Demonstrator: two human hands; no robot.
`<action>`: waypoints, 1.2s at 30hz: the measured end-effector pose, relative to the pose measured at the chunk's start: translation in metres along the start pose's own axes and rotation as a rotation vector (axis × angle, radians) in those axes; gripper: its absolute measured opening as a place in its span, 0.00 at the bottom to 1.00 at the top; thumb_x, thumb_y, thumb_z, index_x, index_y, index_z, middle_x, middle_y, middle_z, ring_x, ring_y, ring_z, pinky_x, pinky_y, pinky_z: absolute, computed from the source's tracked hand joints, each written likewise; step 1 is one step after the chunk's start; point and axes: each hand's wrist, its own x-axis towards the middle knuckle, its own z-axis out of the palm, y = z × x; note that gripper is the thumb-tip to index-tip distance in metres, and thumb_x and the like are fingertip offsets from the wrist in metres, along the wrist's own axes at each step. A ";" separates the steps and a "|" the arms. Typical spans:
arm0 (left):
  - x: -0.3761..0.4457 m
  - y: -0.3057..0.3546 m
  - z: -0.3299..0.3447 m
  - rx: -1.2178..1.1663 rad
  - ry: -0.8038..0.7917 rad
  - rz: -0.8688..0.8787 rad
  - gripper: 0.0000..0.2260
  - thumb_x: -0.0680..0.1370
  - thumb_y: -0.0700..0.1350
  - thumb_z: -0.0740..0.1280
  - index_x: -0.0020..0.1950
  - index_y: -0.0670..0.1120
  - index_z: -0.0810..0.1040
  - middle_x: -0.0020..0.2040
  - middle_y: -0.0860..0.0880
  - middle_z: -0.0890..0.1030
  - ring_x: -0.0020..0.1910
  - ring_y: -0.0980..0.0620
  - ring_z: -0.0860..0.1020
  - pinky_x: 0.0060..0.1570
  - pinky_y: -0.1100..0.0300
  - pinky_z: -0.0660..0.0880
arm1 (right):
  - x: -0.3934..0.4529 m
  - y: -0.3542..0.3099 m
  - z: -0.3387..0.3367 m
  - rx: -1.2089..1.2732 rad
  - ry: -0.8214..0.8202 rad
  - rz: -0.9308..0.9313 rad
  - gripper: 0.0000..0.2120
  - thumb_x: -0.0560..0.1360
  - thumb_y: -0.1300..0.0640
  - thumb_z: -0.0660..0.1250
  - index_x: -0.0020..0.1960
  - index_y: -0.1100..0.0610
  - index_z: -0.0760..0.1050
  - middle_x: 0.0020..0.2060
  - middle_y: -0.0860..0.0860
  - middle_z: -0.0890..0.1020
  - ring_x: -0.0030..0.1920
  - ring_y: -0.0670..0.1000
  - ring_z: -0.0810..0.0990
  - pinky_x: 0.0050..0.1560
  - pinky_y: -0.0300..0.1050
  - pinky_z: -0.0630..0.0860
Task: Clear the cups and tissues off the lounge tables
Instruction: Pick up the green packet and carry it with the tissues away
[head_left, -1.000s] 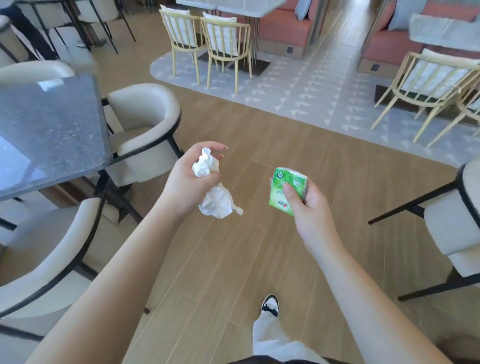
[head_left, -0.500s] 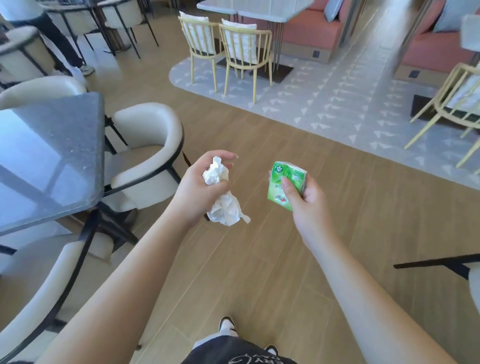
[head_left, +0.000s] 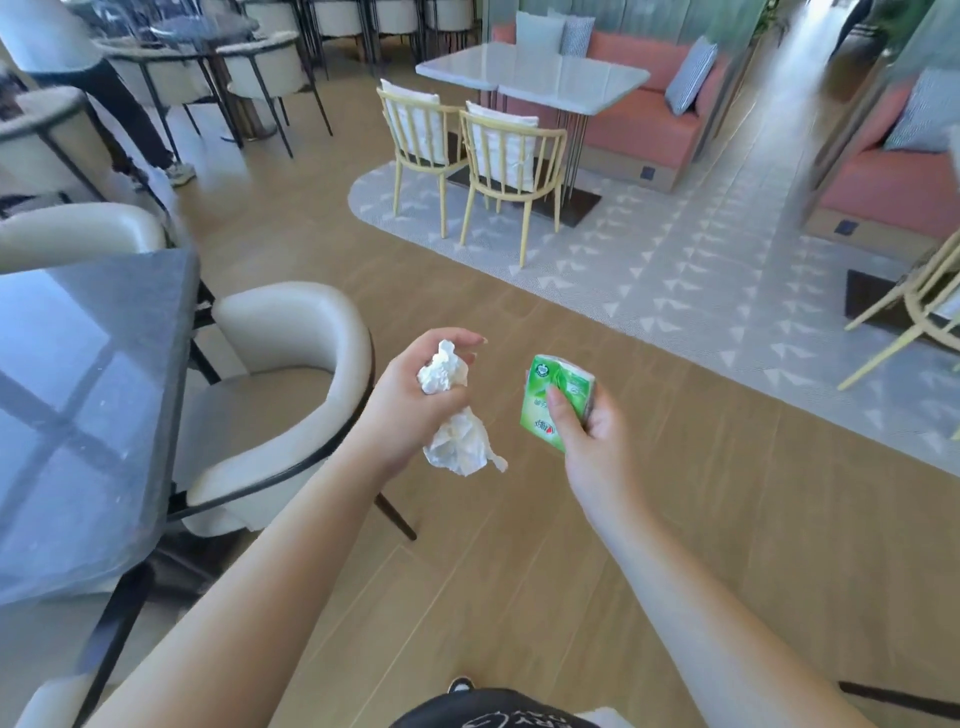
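Observation:
My left hand (head_left: 410, 400) grips crumpled white tissues (head_left: 457, 441); one wad sticks out above the fist and a bigger one hangs below it. My right hand (head_left: 597, 431) holds a green tissue pack (head_left: 553, 400) upright, thumb across its front. Both hands are in mid-air over the wooden floor, about a hand's width apart.
A dark stone table (head_left: 88, 405) stands at my left with cream armchairs (head_left: 291, 395) round it. Ahead are yellow chairs (head_left: 504, 166) at a white table (head_left: 535, 78) and coral sofas (head_left: 639, 119). A person's legs (head_left: 130, 119) show at far left. Open wooden floor (head_left: 519, 545) lies ahead.
The view has tilted up and swung left, bringing the far tables and sofas into sight. My hands keep the same hold on the tissues and the pack.

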 end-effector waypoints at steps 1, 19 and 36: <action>0.015 0.000 -0.006 -0.008 0.009 -0.003 0.23 0.70 0.37 0.64 0.57 0.60 0.82 0.60 0.55 0.83 0.63 0.58 0.79 0.52 0.65 0.80 | 0.016 -0.001 0.004 0.000 0.004 -0.001 0.05 0.77 0.43 0.66 0.52 0.35 0.78 0.48 0.39 0.85 0.49 0.39 0.84 0.46 0.29 0.75; 0.296 -0.047 -0.029 0.046 0.101 -0.052 0.23 0.70 0.39 0.65 0.60 0.60 0.81 0.59 0.58 0.83 0.62 0.59 0.80 0.52 0.59 0.80 | 0.328 0.040 0.027 0.021 -0.071 0.012 0.06 0.76 0.42 0.65 0.50 0.31 0.77 0.47 0.38 0.86 0.48 0.39 0.84 0.45 0.30 0.75; 0.517 -0.091 -0.122 0.103 0.323 -0.128 0.23 0.76 0.37 0.67 0.65 0.60 0.79 0.59 0.58 0.83 0.62 0.59 0.80 0.54 0.55 0.79 | 0.602 0.064 0.112 0.018 -0.234 0.082 0.06 0.82 0.53 0.66 0.57 0.51 0.78 0.47 0.44 0.86 0.49 0.42 0.85 0.43 0.30 0.76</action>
